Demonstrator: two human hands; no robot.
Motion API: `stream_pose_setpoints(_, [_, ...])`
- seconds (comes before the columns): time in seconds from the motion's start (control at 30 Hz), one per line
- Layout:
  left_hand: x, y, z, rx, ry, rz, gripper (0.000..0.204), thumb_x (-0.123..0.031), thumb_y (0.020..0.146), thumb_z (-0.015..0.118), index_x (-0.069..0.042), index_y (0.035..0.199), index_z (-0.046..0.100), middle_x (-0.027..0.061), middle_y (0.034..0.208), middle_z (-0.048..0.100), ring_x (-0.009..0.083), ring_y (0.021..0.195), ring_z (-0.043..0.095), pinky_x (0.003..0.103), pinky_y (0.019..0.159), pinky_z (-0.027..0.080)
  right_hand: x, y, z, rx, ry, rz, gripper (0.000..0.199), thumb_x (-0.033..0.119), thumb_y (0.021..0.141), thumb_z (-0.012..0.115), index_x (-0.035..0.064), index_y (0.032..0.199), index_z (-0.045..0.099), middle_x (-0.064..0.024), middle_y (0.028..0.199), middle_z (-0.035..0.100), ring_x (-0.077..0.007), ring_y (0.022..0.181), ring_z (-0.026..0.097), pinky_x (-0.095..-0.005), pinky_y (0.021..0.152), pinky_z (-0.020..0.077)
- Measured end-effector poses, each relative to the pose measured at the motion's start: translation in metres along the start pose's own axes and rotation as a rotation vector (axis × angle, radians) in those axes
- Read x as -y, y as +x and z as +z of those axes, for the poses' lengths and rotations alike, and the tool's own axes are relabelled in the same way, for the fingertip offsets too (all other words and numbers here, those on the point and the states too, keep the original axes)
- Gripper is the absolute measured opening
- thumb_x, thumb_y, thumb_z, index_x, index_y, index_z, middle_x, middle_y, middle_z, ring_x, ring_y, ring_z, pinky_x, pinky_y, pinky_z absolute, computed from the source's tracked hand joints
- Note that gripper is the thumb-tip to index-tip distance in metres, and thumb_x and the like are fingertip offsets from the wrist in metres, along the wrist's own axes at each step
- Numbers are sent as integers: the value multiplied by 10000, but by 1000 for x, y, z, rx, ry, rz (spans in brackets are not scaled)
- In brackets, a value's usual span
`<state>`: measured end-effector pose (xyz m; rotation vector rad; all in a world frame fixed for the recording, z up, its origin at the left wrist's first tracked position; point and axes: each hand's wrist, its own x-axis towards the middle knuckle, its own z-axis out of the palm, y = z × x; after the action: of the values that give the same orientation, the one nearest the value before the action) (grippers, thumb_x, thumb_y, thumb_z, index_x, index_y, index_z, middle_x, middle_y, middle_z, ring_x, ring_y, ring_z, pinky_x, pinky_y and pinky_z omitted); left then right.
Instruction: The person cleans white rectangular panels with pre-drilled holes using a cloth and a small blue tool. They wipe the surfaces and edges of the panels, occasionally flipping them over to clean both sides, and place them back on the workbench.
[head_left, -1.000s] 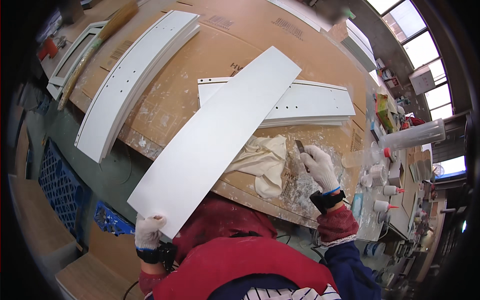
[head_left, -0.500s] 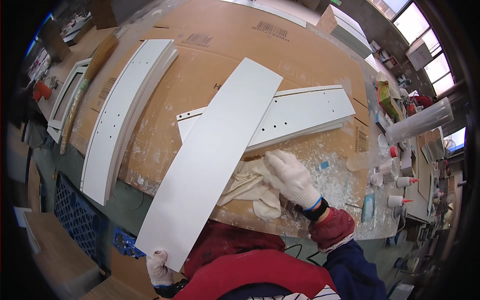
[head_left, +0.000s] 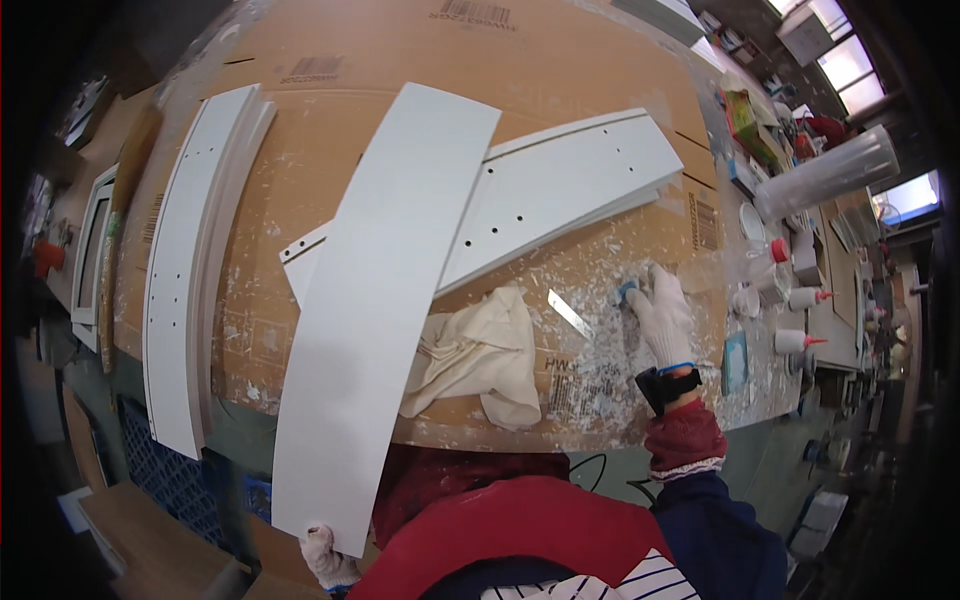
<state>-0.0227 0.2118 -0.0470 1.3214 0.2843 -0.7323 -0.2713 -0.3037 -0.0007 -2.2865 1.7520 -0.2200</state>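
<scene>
Cardboard-topped bench (head_left: 590,75) is being occupied by white panel (head_left: 375,300), set across panel stack (head_left: 570,175), near end being gripped by L hand (head_left: 326,560). Blue pc. (head_left: 627,291) is being reached by R hand (head_left: 663,318), grip unconf. Work is being judged incompl.; panel unreleased.

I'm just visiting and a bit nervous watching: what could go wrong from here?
The white board juts past the table edge, its near end in the left hand; it could slip if that grip loosens. A shiny strip, perhaps a blade, lies near the right hand and might nick it. White flakes on the cardboard could scuff the board.
</scene>
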Motion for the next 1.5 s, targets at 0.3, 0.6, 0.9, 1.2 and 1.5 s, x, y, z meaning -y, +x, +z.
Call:
stream_pose_setpoints(0.3, [-14,2,23,-70,26,40,383,-214,840,583,13,1136,498,140,993,626,236,840,655,377,736,575,-10,-3,4,-90,-74,-329,514,132,793,651,77,1283,507,-151,1225,542,-372,1127,498,-430,951,427])
stream_pose_setpoints(0.6, [-19,4,29,13,-56,-38,559,-214,762,659,41,1218,460,171,1013,636,288,864,675,415,737,599,-7,25,-3,140,206,-407,420,21,753,630,51,1169,581,-124,1068,608,-292,972,583,-361,854,475])
stream_pose_setpoints(0.9, [-16,9,41,3,-137,45,624,-160,747,715,75,1250,430,184,1039,636,312,904,674,437,789,590,132,74,-71,128,583,-638,349,-15,763,620,-21,1112,606,-92,995,614,-153,875,579,-284,802,466])
stream_pose_setpoints(1.2, [-8,4,18,-47,-88,-41,642,-192,771,721,72,1273,421,190,1087,615,308,942,658,431,799,575,278,207,-54,86,-9,-1085,276,252,889,578,57,1070,650,-141,930,658,-285,877,634,-352,762,495])
stream_pose_setpoints(1.5, [-14,-9,35,-128,-126,-134,648,-195,783,710,29,1321,428,211,1184,582,346,985,634,437,757,565,328,230,-32,296,-70,-964,235,267,819,627,79,943,693,-91,793,663,-242,724,623,-360,671,499])
